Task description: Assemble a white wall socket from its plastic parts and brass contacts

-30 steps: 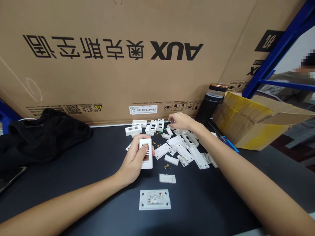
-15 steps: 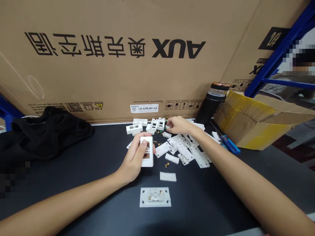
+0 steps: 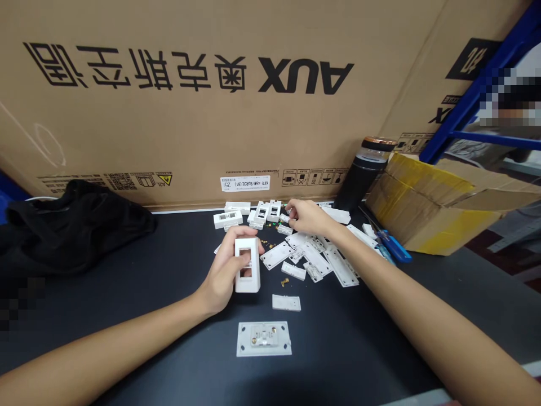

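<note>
My left hand [image 3: 224, 270] is closed around a white plastic housing [image 3: 254, 282] with rectangular window openings, its thumb across the front. Farther off, at the back of the loose parts, my right hand [image 3: 307, 216] curls its fingertips about a small white plastic part [image 3: 284, 218]; the fingers partly hide the contact. Closest to me lies a white base plate [image 3: 264, 348] with a small block and two brass screws on it. A flat white piece [image 3: 286, 303] rests just beyond it. Small brass pieces [image 3: 285, 282] lie near the pile.
White plates [image 3: 342, 269] and several more housings [image 3: 228, 219] are spread over the black table. A dark bottle [image 3: 357, 177], a blue-handled screwdriver [image 3: 396, 248] and an open cardboard box [image 3: 439, 214] stand or lie right. Black cloth [image 3: 84, 231] lies left. A large carton [image 3: 190, 129] stands behind.
My left hand has tilted the housing so its window openings face me more, with the thumb moved into the opening. My right hand stays at the small parts. The view has shifted slightly.
</note>
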The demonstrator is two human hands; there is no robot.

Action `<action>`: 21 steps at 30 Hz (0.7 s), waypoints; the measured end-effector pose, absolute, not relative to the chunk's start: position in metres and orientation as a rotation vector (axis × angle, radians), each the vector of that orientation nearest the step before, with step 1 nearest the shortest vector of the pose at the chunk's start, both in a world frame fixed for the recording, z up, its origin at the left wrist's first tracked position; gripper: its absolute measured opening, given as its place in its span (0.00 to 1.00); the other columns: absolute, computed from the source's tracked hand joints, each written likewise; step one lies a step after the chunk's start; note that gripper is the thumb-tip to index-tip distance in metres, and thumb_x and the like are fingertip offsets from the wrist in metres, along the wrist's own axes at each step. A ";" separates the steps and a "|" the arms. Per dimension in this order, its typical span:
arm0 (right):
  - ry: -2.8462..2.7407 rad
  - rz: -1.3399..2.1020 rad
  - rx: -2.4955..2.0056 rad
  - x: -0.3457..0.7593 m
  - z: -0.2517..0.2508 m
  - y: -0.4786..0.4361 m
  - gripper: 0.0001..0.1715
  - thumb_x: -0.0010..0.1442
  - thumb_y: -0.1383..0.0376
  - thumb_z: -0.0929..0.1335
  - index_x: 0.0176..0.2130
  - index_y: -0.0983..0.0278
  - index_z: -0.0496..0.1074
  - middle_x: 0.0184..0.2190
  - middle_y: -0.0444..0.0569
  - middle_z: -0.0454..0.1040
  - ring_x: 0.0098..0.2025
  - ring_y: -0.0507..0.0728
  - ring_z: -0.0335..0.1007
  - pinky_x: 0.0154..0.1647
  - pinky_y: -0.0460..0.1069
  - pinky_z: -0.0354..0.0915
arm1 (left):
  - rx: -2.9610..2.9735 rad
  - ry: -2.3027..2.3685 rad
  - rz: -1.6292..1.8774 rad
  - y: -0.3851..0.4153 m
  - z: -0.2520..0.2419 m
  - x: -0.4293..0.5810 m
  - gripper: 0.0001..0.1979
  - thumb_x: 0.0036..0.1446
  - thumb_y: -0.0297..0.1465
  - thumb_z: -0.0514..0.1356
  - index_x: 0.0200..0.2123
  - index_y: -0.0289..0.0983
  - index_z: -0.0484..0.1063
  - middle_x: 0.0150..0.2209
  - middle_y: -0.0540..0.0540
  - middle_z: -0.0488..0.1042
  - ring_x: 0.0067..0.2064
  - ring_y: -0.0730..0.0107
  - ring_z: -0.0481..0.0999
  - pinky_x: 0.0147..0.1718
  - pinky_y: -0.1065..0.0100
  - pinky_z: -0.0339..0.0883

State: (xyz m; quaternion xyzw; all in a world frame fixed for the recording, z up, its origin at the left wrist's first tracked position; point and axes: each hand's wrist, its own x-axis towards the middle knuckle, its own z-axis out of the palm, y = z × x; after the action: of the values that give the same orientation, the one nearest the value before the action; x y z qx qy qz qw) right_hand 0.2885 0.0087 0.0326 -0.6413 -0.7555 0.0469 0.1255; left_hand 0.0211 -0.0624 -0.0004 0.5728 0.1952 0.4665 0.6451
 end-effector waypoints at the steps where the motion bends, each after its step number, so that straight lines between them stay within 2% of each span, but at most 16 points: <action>1: -2.204 0.127 -1.861 0.289 0.033 0.009 0.21 0.55 0.68 0.70 0.50 0.65 0.74 0.41 0.52 0.81 0.41 0.60 0.76 0.40 0.50 0.65 | 1.313 0.444 1.067 -0.063 0.000 0.021 0.15 0.64 0.35 0.62 0.52 0.43 0.66 0.41 0.48 0.73 0.30 0.76 0.69 0.25 0.76 0.66; 4: -2.221 0.101 -1.854 0.291 0.033 0.009 0.17 0.56 0.63 0.71 0.46 0.66 0.76 0.44 0.55 0.80 0.43 0.62 0.75 0.42 0.52 0.65 | 1.355 0.438 1.098 -0.066 0.001 0.021 0.13 0.66 0.34 0.63 0.51 0.43 0.65 0.46 0.46 0.74 0.33 0.74 0.74 0.31 0.74 0.72; 8: -2.226 0.092 -1.861 0.292 0.034 0.010 0.14 0.57 0.67 0.70 0.45 0.65 0.77 0.42 0.53 0.81 0.43 0.60 0.76 0.44 0.51 0.65 | 1.388 0.428 1.187 -0.068 0.007 0.026 0.17 0.63 0.33 0.67 0.52 0.42 0.65 0.47 0.45 0.73 0.36 0.72 0.77 0.37 0.69 0.77; 11: -2.232 0.078 -1.870 0.291 0.034 0.008 0.14 0.59 0.67 0.68 0.45 0.65 0.78 0.40 0.51 0.81 0.41 0.59 0.75 0.44 0.51 0.65 | 1.422 0.512 1.244 -0.067 0.011 0.029 0.22 0.57 0.31 0.71 0.51 0.41 0.67 0.45 0.47 0.72 0.38 0.70 0.77 0.37 0.69 0.77; 14: -2.263 0.053 -1.886 0.289 0.034 0.007 0.09 0.58 0.65 0.69 0.38 0.64 0.79 0.39 0.53 0.81 0.43 0.62 0.74 0.45 0.53 0.65 | 1.499 0.587 1.274 -0.065 0.013 0.029 0.19 0.52 0.29 0.73 0.44 0.38 0.69 0.41 0.47 0.73 0.40 0.70 0.77 0.37 0.71 0.75; 17: -2.269 0.036 -1.911 0.288 0.034 0.006 0.08 0.57 0.66 0.69 0.37 0.63 0.79 0.40 0.55 0.80 0.46 0.65 0.73 0.46 0.54 0.64 | 1.508 0.608 1.311 -0.061 0.010 0.028 0.18 0.50 0.28 0.74 0.34 0.38 0.65 0.38 0.49 0.73 0.38 0.71 0.76 0.35 0.72 0.74; 21: -2.226 0.003 -1.927 0.289 0.040 0.004 0.10 0.53 0.68 0.70 0.38 0.64 0.78 0.42 0.56 0.80 0.45 0.65 0.73 0.43 0.54 0.64 | 1.383 0.617 1.337 -0.057 0.006 0.027 0.21 0.50 0.28 0.75 0.33 0.39 0.62 0.37 0.49 0.76 0.38 0.71 0.78 0.34 0.72 0.75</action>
State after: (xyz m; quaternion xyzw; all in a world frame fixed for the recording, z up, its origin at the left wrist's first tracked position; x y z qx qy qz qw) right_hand 0.2887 0.0036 0.0404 -0.6513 -0.7524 0.0009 0.0985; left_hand 0.0270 -0.0575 0.0056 0.5797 0.2588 0.5605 0.5319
